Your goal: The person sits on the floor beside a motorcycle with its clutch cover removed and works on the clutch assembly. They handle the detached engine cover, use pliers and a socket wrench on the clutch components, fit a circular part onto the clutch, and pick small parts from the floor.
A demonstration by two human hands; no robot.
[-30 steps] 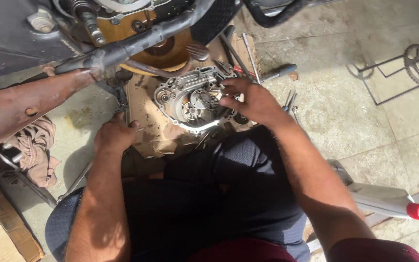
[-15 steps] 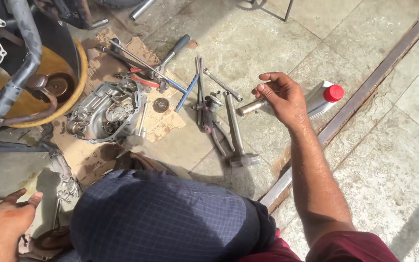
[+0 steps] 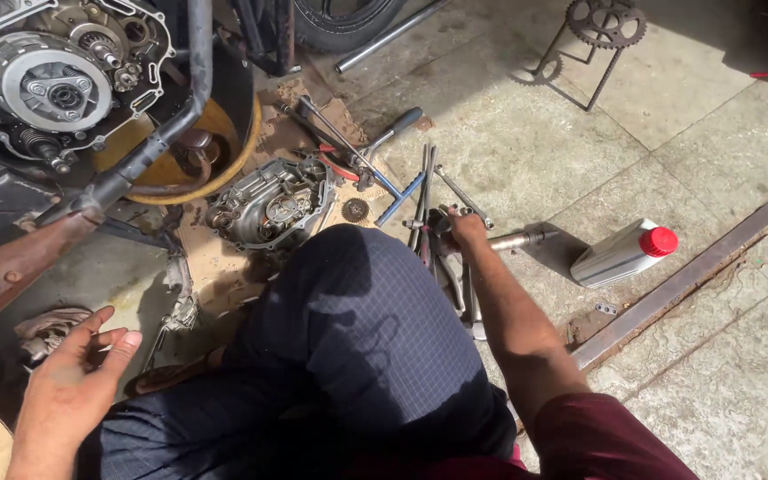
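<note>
Your right hand (image 3: 466, 227) is clamped on the metal bar (image 3: 517, 239), long axis pointing right across the floor (image 3: 508, 133). Left hand (image 3: 77, 378) is open, empty, well apart.

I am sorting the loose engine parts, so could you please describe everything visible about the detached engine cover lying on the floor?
The engine cover is a rounded, grey cast-metal casing, dull and grimy. It lies flat with its hollow inner side up, showing ribs and small fittings inside. It rests on a stained piece of cardboard on the floor, just below the yellow basin and ahead of the person's knee. A small gear lies apart to its right. Neither hand touches it.
</note>
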